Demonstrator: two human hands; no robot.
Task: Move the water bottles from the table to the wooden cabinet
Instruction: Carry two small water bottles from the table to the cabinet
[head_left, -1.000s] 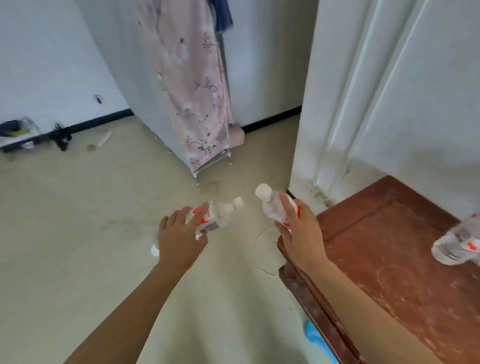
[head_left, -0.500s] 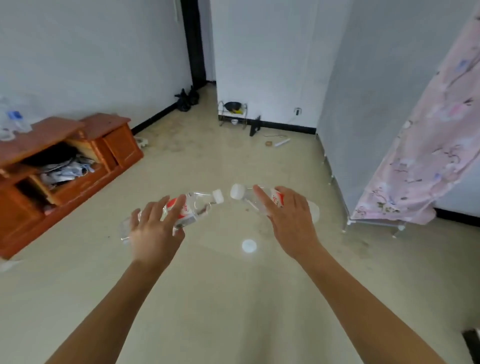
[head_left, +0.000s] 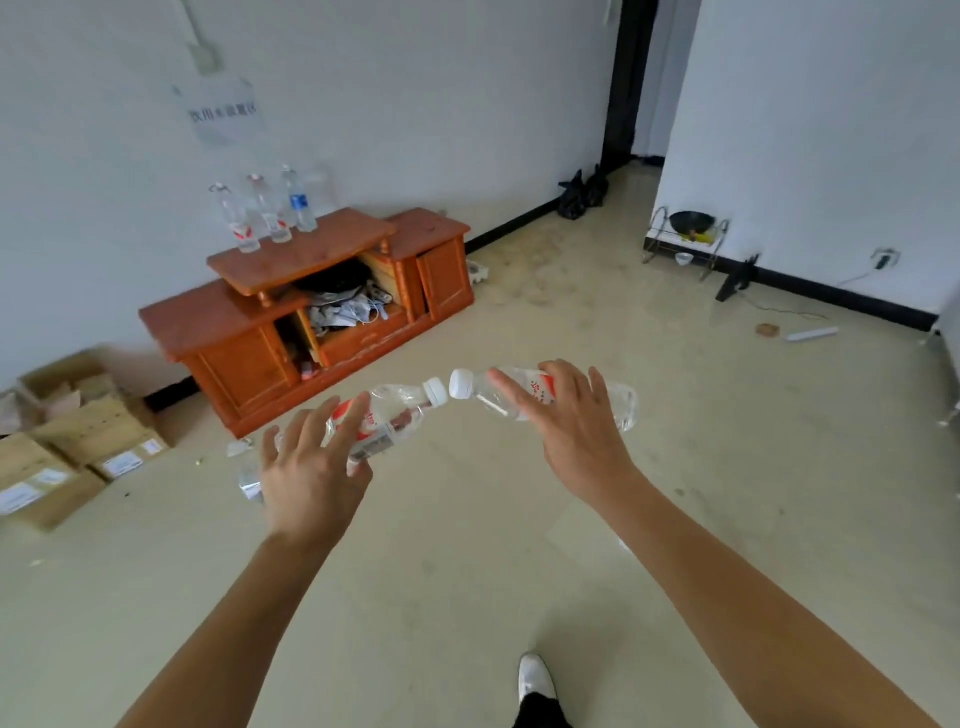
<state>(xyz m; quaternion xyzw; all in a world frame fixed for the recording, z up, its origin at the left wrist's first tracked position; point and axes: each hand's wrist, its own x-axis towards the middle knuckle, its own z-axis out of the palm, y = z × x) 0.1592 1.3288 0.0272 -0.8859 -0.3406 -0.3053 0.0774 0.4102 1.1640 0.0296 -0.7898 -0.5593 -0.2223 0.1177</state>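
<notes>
Midway across the pale floor (head_left: 675, 493), the left hand (head_left: 311, 470) carries the left bottle (head_left: 397, 415), clear crinkled plastic with a red-and-white label and a white screw cap. The right hand (head_left: 579, 434) carries the right bottle (head_left: 621, 408), of the same make. Each hand's fingers (head_left: 353, 423) are spread over the top of its bottle and grasp it. The thumbs are hidden underneath, so they probably clamp from below. Held this way, both bottles lie nearly level for carrying rather than upright. The left bottle's long axis runs from the hand up and to the right, cap pointing right. The right bottle mirrors it, cap pointing left and base out past the little finger. The two caps sit just beside each other between the hands, not quite touching. The low orange-brown wooden cabinet (head_left: 332, 249) stands well ahead to the left against the white wall. Three clear upright bottles (head_left: 270, 218) are grouped at the back of its raised top, leaving room in front for these two.
</notes>
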